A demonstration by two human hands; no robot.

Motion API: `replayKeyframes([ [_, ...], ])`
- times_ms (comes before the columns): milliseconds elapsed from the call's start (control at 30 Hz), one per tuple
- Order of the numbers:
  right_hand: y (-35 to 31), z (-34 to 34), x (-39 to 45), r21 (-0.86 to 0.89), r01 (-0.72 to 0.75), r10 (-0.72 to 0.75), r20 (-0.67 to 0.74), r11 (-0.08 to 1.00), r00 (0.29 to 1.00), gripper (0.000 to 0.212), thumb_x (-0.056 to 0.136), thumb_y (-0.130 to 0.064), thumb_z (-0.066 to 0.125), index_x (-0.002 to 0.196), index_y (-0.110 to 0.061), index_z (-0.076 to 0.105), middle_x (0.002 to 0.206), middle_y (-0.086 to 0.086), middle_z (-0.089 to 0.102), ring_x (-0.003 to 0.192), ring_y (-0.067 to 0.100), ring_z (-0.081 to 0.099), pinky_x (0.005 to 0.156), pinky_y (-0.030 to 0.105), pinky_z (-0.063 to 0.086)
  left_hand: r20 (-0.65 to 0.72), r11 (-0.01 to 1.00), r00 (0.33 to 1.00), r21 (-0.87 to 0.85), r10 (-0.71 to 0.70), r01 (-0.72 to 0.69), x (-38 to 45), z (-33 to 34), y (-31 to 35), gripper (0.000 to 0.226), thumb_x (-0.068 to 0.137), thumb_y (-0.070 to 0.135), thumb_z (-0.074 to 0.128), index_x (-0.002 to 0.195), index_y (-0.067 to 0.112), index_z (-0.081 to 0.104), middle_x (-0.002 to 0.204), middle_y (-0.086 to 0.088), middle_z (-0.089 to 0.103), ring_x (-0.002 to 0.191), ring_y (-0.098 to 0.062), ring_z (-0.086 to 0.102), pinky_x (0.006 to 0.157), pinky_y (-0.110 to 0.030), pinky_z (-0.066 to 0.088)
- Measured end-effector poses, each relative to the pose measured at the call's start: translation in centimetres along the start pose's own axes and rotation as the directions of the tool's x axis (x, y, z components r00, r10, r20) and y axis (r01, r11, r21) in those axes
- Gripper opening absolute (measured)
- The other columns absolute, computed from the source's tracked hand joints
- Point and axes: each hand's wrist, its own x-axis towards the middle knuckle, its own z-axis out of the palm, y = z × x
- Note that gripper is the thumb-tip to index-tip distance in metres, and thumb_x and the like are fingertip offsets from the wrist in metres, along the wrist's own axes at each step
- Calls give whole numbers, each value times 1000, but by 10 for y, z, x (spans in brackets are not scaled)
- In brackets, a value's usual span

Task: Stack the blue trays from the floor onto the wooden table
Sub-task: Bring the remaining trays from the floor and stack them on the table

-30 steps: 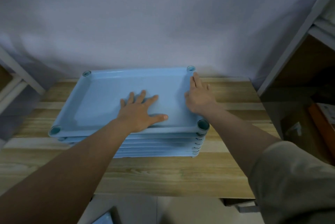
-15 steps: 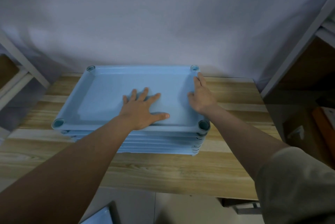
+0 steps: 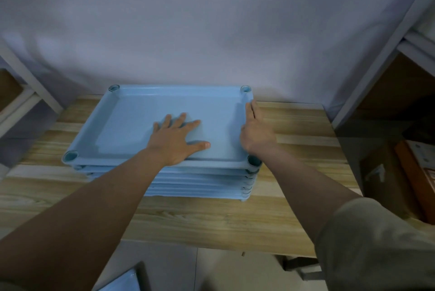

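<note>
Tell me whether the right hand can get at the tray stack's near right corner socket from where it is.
Probably yes. The right hand lies flat along the top tray's right rim, and the near right corner socket sits just beside its wrist, uncovered, with bare wooden table alongside.

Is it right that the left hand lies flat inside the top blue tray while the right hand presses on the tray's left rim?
Not quite. The head view shows the left hand flat inside the top blue tray, but the right hand presses on the tray's right rim, not the left.
</note>
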Motion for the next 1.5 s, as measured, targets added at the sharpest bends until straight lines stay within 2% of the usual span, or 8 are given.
replayKeyframes([
  [200, -2, 0, -1, -60, 30, -30, 5, 998, 1000, 72, 95, -14, 37, 154, -16, -6, 160, -9, -17, 128, 27, 44, 90, 38, 44, -162, 992, 980, -76, -115, 104, -12, 8, -4, 60, 96, 61, 26, 147, 32, 37, 159, 3, 23, 148, -20, 16, 119, -47, 13],
  [367, -19, -3, -11, -438, 129, -124, 41, 890, 991, 69, 99, -40, 27, 153, -5, 3, 162, 8, -7, 148, 30, -9, 119, 52, -4, -251, 967, 935, -114, -250, 228, -35, 13, -16, 54, 99, 54, 26, 141, 27, 47, 155, 2, 33, 144, -20, 25, 119, -44, 16],
  [600, -64, 32, -32, -188, 348, -297, 252, 918, 921, 72, 99, -55, 18, 154, -11, 3, 162, 6, -10, 148, 26, -13, 120, 48, -6, -283, 959, 921, -172, -267, 225, -36, 12, -14, 47, 100, 44, 33, 140, 26, 49, 154, 3, 36, 143, -18, 28, 117, -39, 22],
  [867, -61, 32, -34, -213, 352, -313, 195, 911, 929, 72, 97, -56, 19, 154, -13, 9, 163, 4, -2, 149, 24, -6, 121, 46, 0, -314, 960, 918, -211, -243, 183, -39, 15, -17, 46, 102, 42, 30, 131, 22, 59, 149, -2, 44, 141, -23, 32, 116, -37, 24],
  [967, -62, 29, -36, -219, 364, -348, 109, 905, 931, 64, 98, -47, 26, 149, -9, 28, 159, 7, 20, 147, 24, 14, 120, 44, 13, -439, 947, 879, -317, -186, 41, -50, 15, -20, 53, 98, 41, 29, 101, 9, 71, 114, -11, 67, 116, -31, 54, 98, -36, 41],
  [1100, -66, 26, -44, -285, 412, -451, -88, 866, 888, 42, 97, -33, 31, 111, -10, 63, 117, 9, 63, 111, 26, 55, 101, 39, 38, -516, 863, 834, -495, -196, -103, -79, 24, -33, 27, 99, 16, 48, 113, 5, 68, 116, -13, 66, 115, -27, 55, 99, -30, 41],
  [1233, -75, 30, -52, -345, 405, -486, -192, 847, 853, 34, 97, -27, 37, 99, -12, 67, 100, 7, 67, 98, 28, 57, 94, 39, 36, -553, 764, 776, -628, -303, -149, -116, 28, -55, 22, 96, 8, 53, 110, 11, 69, 117, -6, 65, 108, -16, 60, 91, -15, 40],
  [1500, -164, 90, -125, -118, 740, -720, -376, 662, 584, 27, 92, -21, 49, 111, -13, 67, 98, 5, 62, 96, 29, 53, 80, 38, 38, -509, 692, 663, -721, -549, 20, -215, 59, -127, 23, 93, 5, 52, 106, 14, 69, 107, 5, 63, 97, -8, 55, 88, -21, 44],
])
